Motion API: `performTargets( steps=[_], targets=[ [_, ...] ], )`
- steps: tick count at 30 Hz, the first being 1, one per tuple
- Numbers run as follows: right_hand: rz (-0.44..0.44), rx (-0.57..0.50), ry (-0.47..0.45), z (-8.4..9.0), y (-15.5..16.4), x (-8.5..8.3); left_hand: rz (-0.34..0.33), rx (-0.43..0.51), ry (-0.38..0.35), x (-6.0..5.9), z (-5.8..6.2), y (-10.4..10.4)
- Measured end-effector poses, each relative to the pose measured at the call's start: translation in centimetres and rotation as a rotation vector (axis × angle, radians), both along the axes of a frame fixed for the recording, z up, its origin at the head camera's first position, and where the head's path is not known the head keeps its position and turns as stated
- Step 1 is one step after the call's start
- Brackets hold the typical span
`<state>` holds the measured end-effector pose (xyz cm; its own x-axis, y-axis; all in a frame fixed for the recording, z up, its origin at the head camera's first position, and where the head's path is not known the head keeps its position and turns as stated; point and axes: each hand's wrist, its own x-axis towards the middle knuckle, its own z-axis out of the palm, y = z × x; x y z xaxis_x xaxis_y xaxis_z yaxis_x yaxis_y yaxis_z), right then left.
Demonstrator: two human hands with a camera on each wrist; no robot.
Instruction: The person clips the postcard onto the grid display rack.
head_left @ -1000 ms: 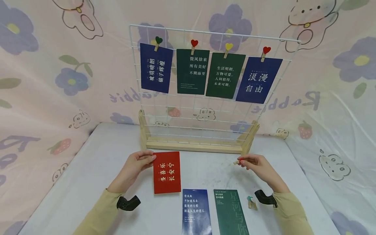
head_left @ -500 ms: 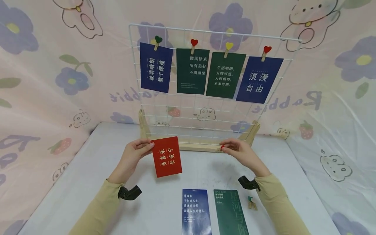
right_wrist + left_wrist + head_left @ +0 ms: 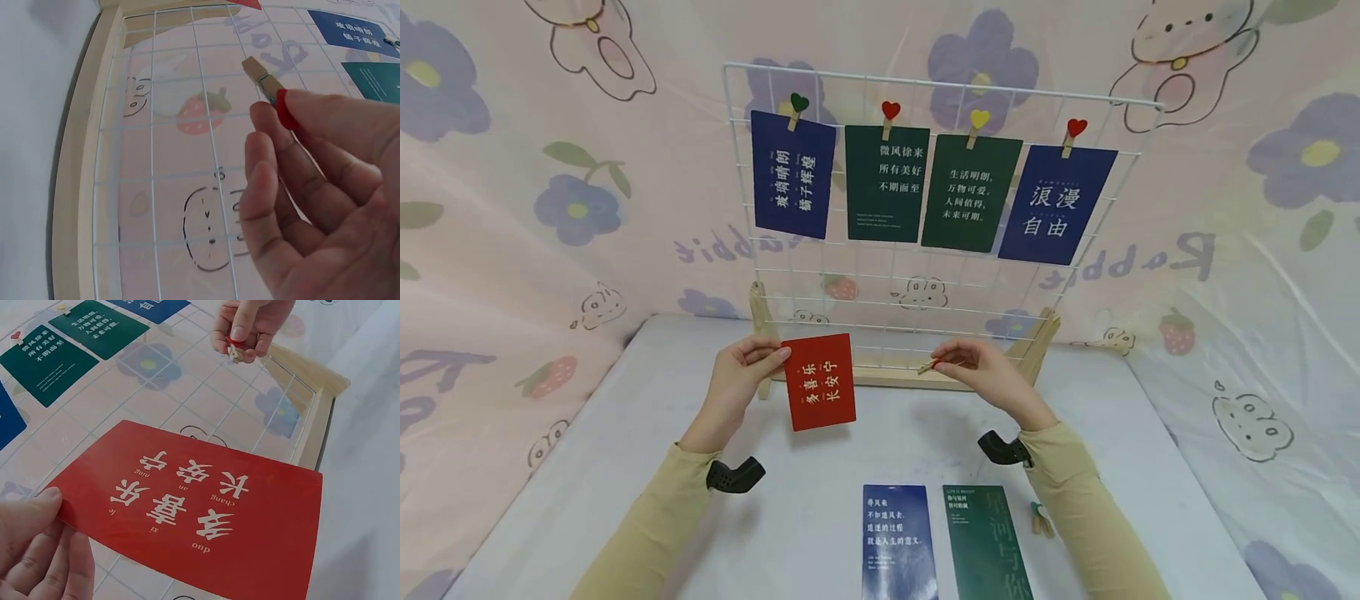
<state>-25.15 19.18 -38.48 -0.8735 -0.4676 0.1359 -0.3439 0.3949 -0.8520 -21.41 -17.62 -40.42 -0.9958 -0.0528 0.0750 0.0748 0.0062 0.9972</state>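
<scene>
Thumb and fingers of our left hand (image 3: 737, 379) pinch the red rectangular card with white lettering (image 3: 820, 385) near its upper left corner in the head view. We hold it slightly tilted above the white tabletop (image 3: 790, 542), in front of the white wire grid rack with a wooden base (image 3: 887, 377). Our right hand (image 3: 988, 379) pinches the small wooden clip with a red ornament (image 3: 259, 72), its bare end pointing away from the fingers (we cannot tell whether its mouth is parted). Card and clip are apart.

To us, the step looks like readying the two to meet at the grid. To do it well, we should grip the card by its side alone, leaving the middle of its top edge free, and level it against a wire. The clip is best turned bare end down, as on the four blue and green lettered cards (image 3: 886, 212) hanging above, then squeezed fully, so that it catches card and wire together. A light pinch should spare the card a crease.
</scene>
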Motion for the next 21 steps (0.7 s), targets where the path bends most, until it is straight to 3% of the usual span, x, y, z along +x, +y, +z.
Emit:
performTargets(
  steps=[9, 21],
  targets=[
    [0.007, -0.019, -0.036, 0.9, -2.3, -1.0, 0.039, -0.009, 0.009, -0.8, 0.4, 0.1],
    [0.014, -0.046, -0.043, 2.8, -5.9, -2.2, 0.086, 0.023, 0.092, -2.4, 1.5, 0.4]
  ],
)
